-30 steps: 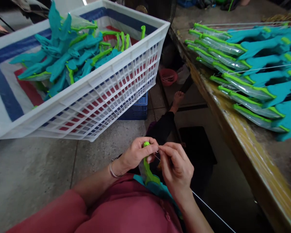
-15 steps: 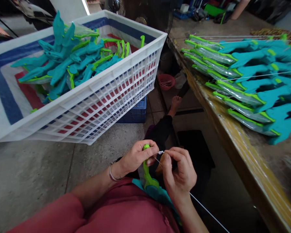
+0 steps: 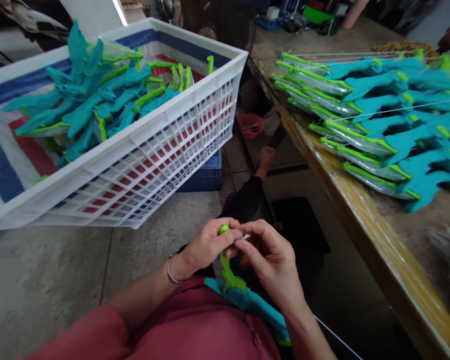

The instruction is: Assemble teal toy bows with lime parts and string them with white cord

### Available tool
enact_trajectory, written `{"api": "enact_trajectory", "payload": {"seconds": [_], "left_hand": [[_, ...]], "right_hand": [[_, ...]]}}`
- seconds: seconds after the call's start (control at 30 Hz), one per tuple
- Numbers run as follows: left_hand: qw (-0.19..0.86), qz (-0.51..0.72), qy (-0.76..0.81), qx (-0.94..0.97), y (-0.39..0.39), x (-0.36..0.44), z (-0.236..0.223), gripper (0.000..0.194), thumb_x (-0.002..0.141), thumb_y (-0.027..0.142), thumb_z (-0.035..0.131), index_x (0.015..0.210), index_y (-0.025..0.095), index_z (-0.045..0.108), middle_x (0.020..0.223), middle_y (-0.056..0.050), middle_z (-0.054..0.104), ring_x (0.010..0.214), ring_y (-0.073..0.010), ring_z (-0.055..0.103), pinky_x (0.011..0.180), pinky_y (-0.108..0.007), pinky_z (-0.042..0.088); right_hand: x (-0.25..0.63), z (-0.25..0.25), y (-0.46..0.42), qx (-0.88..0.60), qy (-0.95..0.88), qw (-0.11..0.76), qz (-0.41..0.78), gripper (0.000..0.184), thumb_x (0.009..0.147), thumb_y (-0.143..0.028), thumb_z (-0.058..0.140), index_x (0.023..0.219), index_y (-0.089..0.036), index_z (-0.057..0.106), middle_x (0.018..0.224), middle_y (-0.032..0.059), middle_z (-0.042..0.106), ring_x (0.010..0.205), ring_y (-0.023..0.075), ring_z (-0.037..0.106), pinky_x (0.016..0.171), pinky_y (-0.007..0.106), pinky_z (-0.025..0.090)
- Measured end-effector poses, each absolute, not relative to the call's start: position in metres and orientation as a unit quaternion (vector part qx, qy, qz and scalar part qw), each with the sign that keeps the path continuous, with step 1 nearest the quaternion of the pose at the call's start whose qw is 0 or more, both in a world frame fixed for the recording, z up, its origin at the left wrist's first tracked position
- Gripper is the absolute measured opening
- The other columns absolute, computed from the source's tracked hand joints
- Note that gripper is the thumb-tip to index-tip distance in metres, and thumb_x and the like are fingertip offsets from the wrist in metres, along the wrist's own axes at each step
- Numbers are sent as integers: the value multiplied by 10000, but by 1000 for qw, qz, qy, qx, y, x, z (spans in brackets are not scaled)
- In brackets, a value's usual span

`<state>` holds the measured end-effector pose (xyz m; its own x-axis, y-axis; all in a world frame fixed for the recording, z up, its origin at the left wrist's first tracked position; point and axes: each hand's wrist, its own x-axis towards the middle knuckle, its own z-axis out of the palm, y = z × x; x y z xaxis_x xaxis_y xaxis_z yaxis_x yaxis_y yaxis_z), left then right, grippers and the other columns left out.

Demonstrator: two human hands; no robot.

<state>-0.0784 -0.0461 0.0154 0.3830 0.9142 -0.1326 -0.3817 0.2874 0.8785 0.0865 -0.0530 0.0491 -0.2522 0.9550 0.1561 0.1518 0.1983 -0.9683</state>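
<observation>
My left hand is closed around the green tip of a teal-and-green plastic piece, which lies against my lap with its teal part toward me. Thumb and forefinger of my right hand pinch a white string right beside the left fingertips. A small knotted or looped bit of it shows between the hands; the exact shape is hidden by the fingers. More white cord runs down past my right forearm to the lower right.
At left, a white plastic basket with a striped lining holds a heap of similar pieces. On the yellow-edged table at right, several more lie in a row with strings across them. A blue crate and a red bowl stand beyond.
My right hand has moved left and up against the left fingertips, and the string loop between them is now mostly covered. The view has shifted slightly.
</observation>
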Motion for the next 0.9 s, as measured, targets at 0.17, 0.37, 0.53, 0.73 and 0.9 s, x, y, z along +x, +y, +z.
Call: {"api": "enact_trajectory", "payload": {"seconds": [0.17, 0.37, 0.53, 0.73, 0.9], "left_hand": [[725, 440, 321, 421, -46, -79, 16, 300, 974, 413, 638, 827, 155, 601, 625, 28, 515, 539, -89, 448, 514, -212, 367], [724, 439, 330, 417, -46, -80, 15, 322, 979, 427, 625, 807, 161, 570, 624, 30, 515, 538, -90, 455, 519, -217, 384], [726, 433, 346, 408, -46, -79, 16, 349, 955, 462, 647, 795, 162, 571, 614, 31, 515, 526, -88, 456, 515, -216, 392], [730, 440, 336, 402, -46, -79, 13, 340, 962, 441, 641, 780, 166, 557, 621, 31, 502, 528, -90, 447, 508, -219, 384], [729, 446, 344, 389, -46, -79, 12, 310, 953, 422, 664, 807, 161, 579, 639, 31, 523, 522, -82, 455, 501, -209, 377]], "right_hand": [[88, 48, -56, -454, -614, 442, 470, 82, 936, -252, 742, 928, -208, 673, 814, -1, 670, 695, 140, 654, 586, 228, 541], [89, 53, -60, -436, -632, 457, 448, 49, 979, -185, 669, 990, -222, 700, 862, 4, 685, 717, 135, 673, 605, 223, 540], [89, 52, -58, -427, -727, 456, 285, 178, 995, -93, 581, 1061, -216, 691, 909, 26, 693, 780, 148, 681, 685, 251, 565], [93, 45, -61, -451, -763, 452, 100, 218, 952, -18, 593, 1082, -187, 638, 931, 58, 672, 809, 165, 669, 716, 279, 569], [92, 52, -62, -453, -753, 428, 210, 232, 981, -173, 632, 1208, -199, 592, 1026, 69, 652, 873, 187, 658, 703, 300, 566]]}}
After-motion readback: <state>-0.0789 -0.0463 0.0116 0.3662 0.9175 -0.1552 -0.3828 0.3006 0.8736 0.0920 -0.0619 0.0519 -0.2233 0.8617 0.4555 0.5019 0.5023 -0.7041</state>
